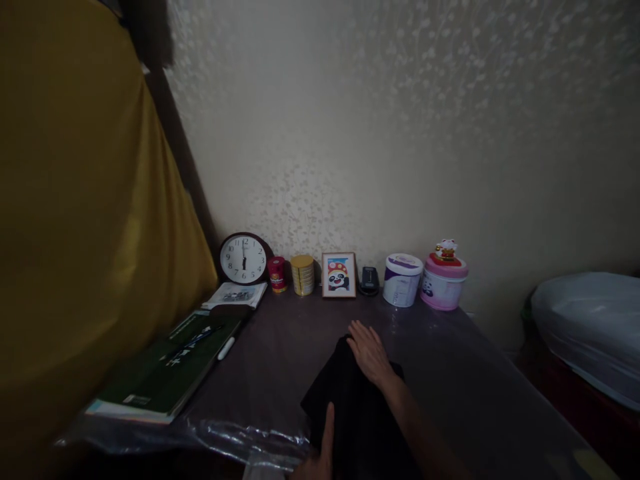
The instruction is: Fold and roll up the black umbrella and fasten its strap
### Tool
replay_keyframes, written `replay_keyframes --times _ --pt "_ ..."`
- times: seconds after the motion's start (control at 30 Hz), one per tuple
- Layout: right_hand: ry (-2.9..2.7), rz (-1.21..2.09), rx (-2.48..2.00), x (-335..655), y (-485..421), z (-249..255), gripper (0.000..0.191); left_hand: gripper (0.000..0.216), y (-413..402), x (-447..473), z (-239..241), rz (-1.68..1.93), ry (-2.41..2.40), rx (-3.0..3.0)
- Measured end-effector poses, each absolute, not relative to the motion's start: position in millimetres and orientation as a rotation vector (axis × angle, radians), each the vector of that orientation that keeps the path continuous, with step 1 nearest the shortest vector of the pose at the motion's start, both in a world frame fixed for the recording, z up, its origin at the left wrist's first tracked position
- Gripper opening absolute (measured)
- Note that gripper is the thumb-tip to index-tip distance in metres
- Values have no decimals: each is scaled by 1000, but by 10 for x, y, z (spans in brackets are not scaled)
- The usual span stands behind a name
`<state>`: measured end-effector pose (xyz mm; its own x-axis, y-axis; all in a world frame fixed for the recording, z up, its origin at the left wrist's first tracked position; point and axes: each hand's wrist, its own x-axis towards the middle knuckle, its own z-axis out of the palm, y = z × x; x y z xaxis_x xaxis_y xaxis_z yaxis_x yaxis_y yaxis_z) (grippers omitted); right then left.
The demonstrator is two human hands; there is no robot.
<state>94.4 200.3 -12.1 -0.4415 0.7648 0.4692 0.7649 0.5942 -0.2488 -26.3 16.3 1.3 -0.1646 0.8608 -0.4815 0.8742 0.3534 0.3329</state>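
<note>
A piece of black cloth [350, 407], apparently folded, lies on the table near its front edge. My right hand [370, 353] rests flat on the cloth's far end, its fingers stretched out and close together. At the near left part of the cloth is my left hand [320, 453], with one finger stretched forward along the fabric. Its other fingers are mostly cut off by the bottom of the picture. The near end of the cloth is partly hidden by my right forearm and the picture's lower edge.
Along the wall stand a clock [243, 259], a red can [277, 275], a gold tin [303, 275], a panda picture frame [339, 275], a dark device [369, 280] and two tubs [402, 280]. Green books [170, 367] and a white pen [226, 349] lie left, beside a yellow curtain [100, 233].
</note>
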Motion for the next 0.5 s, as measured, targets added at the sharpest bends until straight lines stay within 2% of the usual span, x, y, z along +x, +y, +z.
replay_keyframes --times 0.1,0.3,0.5 --pt "-2330 10 -1089 853 1798 -77 34 71 143 -255 41 -44 2037 1501" --pt "-2513 278 -960 561 1204 38 30 74 127 -289 16 -68 1980 1553" --pt "-2350 896 -775 617 765 276 36 67 76 -323 -16 -14 1939 1626"
